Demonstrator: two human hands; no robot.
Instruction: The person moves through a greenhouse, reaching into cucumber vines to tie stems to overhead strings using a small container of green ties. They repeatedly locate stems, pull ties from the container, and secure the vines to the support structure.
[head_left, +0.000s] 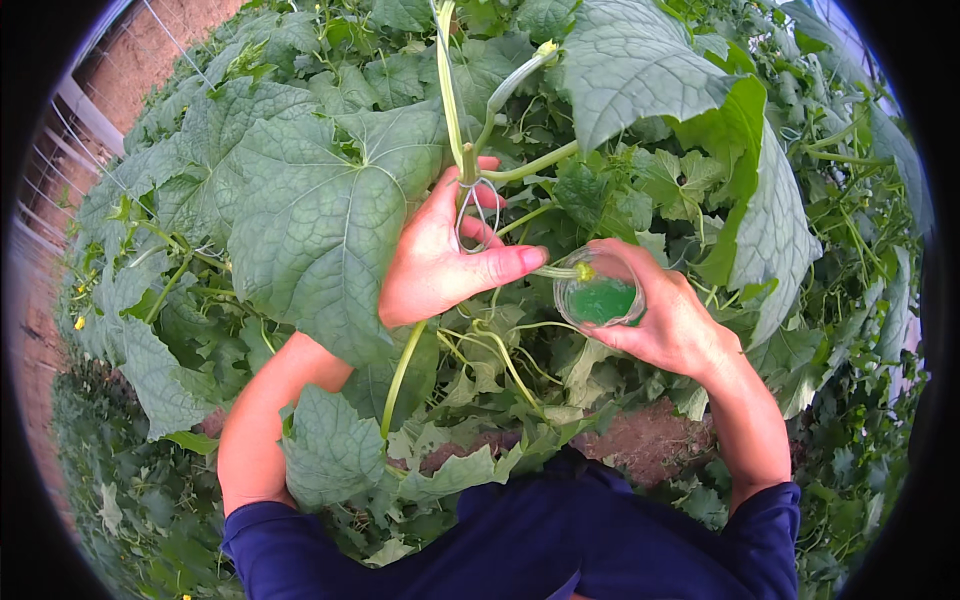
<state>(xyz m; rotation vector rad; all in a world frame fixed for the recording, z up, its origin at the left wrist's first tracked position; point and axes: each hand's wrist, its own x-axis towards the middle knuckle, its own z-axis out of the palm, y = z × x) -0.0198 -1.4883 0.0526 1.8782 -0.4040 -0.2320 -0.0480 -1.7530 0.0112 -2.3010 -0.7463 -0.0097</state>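
Note:
My right hand (667, 319) grips a clear cup (637, 300) with green liquid (600, 301) inside, its mouth tilted towards me. A slim young gourd fruit (551, 271) points into that mouth, its yellow-green blossom end (584, 271) inside the rim as seen from here. My left hand (450, 262) has its thumb over the fruit, while its fingers curl behind the thick vine stem (469, 161). Pale looped ties (478, 211) hang at the stem joint over that palm. A broad leaf (322, 217) hides part of my left wrist.
Large leaves (652, 67) hang above my right hand. A second young fruit (517, 82) angles up beside a taut string (436, 30). Thin stems (510, 360) cross below my hands, over bare soil (649, 442). Wire lines (176, 41) run at upper left.

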